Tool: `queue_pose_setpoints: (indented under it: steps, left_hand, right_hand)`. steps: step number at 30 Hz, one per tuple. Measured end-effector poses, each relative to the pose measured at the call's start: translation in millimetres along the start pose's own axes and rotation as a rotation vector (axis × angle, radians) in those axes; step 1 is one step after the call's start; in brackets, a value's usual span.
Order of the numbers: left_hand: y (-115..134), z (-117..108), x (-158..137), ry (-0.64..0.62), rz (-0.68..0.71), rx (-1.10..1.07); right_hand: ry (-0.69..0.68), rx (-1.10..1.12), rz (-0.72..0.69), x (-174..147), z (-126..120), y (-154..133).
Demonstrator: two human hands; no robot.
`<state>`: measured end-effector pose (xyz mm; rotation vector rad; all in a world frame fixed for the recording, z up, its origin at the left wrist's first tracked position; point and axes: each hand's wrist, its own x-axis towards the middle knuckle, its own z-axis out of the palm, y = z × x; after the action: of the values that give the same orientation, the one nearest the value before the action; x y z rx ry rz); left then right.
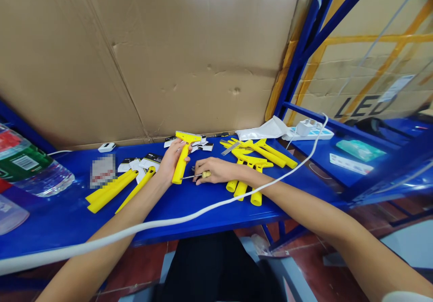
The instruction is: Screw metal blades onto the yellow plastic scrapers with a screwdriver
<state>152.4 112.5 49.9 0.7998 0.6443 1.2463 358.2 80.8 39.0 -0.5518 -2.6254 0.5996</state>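
My left hand (171, 160) is closed around a yellow scraper (181, 164), its wide head up and its handle end pointing down. In my right hand (214, 170) is a screwdriver (205, 174) with a yellowish handle, its thin shaft reaching left to the lower part of the scraper's handle. Whether the tip touches the handle I cannot tell. Several yellow scrapers (252, 161) lie together just right of my right hand. Left of my left forearm are loose yellow handles (113, 191). Black and white cards (150, 160) lie behind my left wrist.
A white cable (216, 206) sags across the front of the blue table (199, 207). A large bottle (35, 164) lies at the left. A power strip (309, 131) and a white plastic bag (264, 129) are at the back right. Cardboard (189, 62) stands behind the table.
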Motion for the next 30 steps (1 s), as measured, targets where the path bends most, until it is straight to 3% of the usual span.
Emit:
queue_pose_setpoints:
  steps: [14, 20, 25, 30]
  left_hand:
    - [2.7, 0.2, 1.3, -0.014, -0.022, 0.043]
    - [5.7, 2.1, -0.9, -0.048, -0.017, 0.041]
    - [6.5, 1.1, -0.9, -0.060, -0.008, 0.062]
    - [6.8, 6.6, -7.1, -0.117, -0.053, 0.085]
  right_hand:
    - [-0.050, -0.020, 0.035, -3.0, -10.5, 1.7]
    - [0.000, 0.022, 0.036, -3.9, -12.6, 2.3]
    - [0.206, 0.091, 0.097, -3.3, -12.6, -5.2]
    - [0.583, 0.195, 0.177, -4.1, -27.0, -15.3]
